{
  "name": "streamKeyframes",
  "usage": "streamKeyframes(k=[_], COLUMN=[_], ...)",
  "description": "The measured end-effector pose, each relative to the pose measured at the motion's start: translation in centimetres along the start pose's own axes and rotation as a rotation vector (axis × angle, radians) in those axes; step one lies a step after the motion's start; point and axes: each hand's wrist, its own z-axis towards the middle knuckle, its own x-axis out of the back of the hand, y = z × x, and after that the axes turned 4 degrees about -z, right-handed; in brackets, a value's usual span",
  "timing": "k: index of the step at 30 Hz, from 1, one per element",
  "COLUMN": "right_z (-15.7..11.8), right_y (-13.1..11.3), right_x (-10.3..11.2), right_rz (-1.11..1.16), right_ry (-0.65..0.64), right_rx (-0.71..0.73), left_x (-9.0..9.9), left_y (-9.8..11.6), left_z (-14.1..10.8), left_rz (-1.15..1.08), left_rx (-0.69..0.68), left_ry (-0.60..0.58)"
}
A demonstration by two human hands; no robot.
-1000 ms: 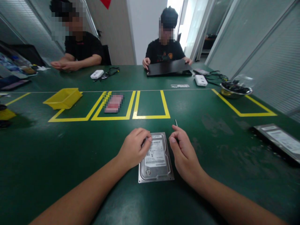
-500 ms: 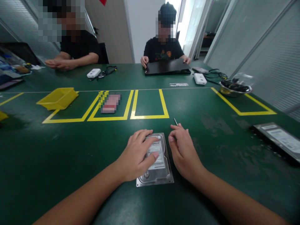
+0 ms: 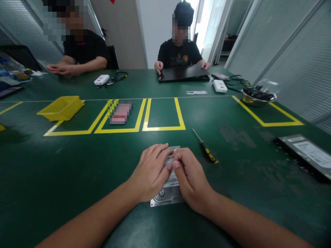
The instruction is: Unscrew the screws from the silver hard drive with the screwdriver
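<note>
A silver hard drive (image 3: 168, 196) with a white label lies on the green table in front of me, its upper part mostly covered by my hands. My left hand (image 3: 152, 172) rests over its left side, fingers stretched out and thumb apart from the forefinger. Over the drive's right side is my right hand (image 3: 192, 177), its fingers curled in and its thumb close to the forefinger. The fingertips of both hands meet above the label; anything between them is hidden. Just right of my right hand, a black and yellow screwdriver (image 3: 207, 151) lies on the table.
Another hard drive (image 3: 307, 150) sits at the right. Beyond are yellow tape outlines (image 3: 164, 129), a yellow bin (image 3: 62, 108), a pixelated pink object (image 3: 121, 114) and a metal bowl (image 3: 260, 100) of dark items. Across the table, one person holds a black panel (image 3: 183, 74); another sits left.
My right hand has moved left, from beside the hard drive onto its right side, meeting my left fingertips. The screwdriver, mostly hidden before, now shows whole. My left hand stays on the drive.
</note>
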Motion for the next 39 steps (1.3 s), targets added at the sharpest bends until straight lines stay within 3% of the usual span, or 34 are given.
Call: streamKeyframes(k=[12, 39], right_z=[0.1, -0.4], right_y=[1.1, 1.1], right_x=[0.4, 0.7], right_rz=[-0.018, -0.023], right_ry=[-0.035, -0.064], right_rx=[-0.073, -0.082], left_x=[0.0, 0.2], left_y=[-0.5, -0.4], left_z=[-0.4, -0.5], left_rz=[-0.043, -0.035], left_rx=[-0.082, -0.089], left_ry=[0.044, 0.011])
